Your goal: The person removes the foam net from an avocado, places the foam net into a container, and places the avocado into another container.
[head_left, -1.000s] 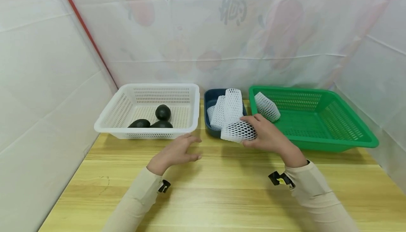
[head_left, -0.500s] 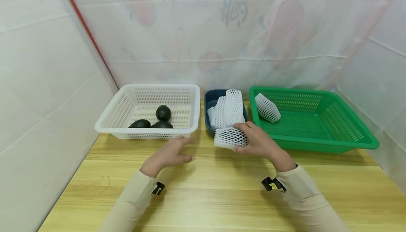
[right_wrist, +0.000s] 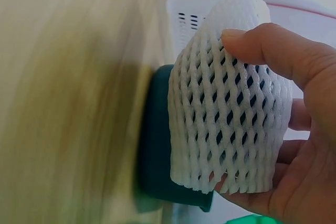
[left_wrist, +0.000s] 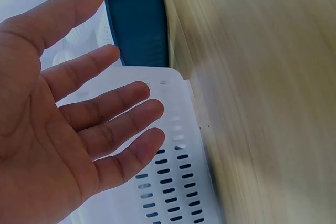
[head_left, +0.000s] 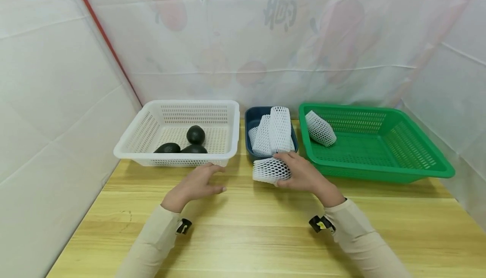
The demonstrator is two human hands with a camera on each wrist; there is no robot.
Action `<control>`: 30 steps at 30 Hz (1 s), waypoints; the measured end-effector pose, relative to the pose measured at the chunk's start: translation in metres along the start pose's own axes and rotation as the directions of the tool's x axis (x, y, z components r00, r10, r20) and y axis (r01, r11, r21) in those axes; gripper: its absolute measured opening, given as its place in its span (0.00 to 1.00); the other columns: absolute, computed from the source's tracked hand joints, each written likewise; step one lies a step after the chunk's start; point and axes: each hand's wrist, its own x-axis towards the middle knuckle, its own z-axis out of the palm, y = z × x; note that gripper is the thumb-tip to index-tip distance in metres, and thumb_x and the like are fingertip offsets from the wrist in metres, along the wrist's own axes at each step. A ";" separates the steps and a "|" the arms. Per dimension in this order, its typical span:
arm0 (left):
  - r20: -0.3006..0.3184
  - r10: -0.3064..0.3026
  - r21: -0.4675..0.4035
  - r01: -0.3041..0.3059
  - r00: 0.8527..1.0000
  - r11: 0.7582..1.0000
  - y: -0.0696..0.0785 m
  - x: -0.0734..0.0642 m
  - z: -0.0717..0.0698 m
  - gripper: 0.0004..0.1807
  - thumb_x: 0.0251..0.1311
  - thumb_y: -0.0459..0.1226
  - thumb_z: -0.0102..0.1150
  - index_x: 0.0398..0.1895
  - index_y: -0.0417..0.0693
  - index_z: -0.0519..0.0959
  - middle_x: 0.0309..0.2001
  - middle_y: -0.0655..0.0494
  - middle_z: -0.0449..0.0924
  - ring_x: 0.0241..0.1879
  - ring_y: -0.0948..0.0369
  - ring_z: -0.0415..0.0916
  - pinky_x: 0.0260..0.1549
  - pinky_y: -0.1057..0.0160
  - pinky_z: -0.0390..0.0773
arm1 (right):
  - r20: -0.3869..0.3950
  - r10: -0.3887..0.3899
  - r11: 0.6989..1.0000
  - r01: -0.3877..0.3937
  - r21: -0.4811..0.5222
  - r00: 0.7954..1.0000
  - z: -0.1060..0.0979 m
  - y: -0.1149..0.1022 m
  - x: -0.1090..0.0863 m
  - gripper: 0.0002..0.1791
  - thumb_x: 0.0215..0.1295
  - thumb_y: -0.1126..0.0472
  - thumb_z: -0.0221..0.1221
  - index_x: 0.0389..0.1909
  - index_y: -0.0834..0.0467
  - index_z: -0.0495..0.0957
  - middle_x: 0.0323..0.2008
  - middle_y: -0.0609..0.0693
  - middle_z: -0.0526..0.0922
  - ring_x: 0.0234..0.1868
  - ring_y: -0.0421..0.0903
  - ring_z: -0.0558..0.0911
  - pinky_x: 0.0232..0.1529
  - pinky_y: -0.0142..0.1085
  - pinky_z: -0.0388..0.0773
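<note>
Landmark: the blue bin [head_left: 259, 112], standing on the counter [head_left: 243, 231]. On my feed the right hand [head_left: 300, 176] has a white foam net sleeve [head_left: 267, 171] just in front of the bin; whether the two touch, I can't tell. Thumb on one face, fingers curled behind. Left hand [head_left: 193, 184] wide open, fingers apart, holding nothing, to the left and front of the bin, near the white basket [head_left: 174, 157].

Risks, as I judge them: the broader end looks open, so a bad tilt or a slack grip could let anything inside slide out onto the counter. Too hard a pinch might tear the thin strands. With the bin so close, the mesh could snag its rim or drag at the loose sleeves [head_left: 280, 128] piled in it.

Look of the held piece: diamond mesh, bulging at the middle, tapering to one end, ragged at the other. Dark shows through the holes. I'd guess a fruit inside, like the dark fruits [head_left: 195, 135] in the white basket left of the bin, though some of that dark may be the bin behind. A similar netted piece [head_left: 320, 129] lies in the green basket [head_left: 379, 148], right of the bin.
</note>
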 end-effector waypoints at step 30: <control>-0.017 -0.019 0.021 0.019 1.000 1.000 -0.006 -0.014 -0.011 0.27 0.52 0.43 0.67 0.53 0.38 0.75 0.50 0.48 0.75 0.51 0.50 0.70 0.50 0.50 0.69 | 0.055 0.111 0.990 -0.106 -0.089 0.992 0.015 0.001 0.005 0.43 0.47 0.47 0.69 0.63 0.58 0.65 0.55 0.61 0.71 0.52 0.58 0.72 0.46 0.54 0.71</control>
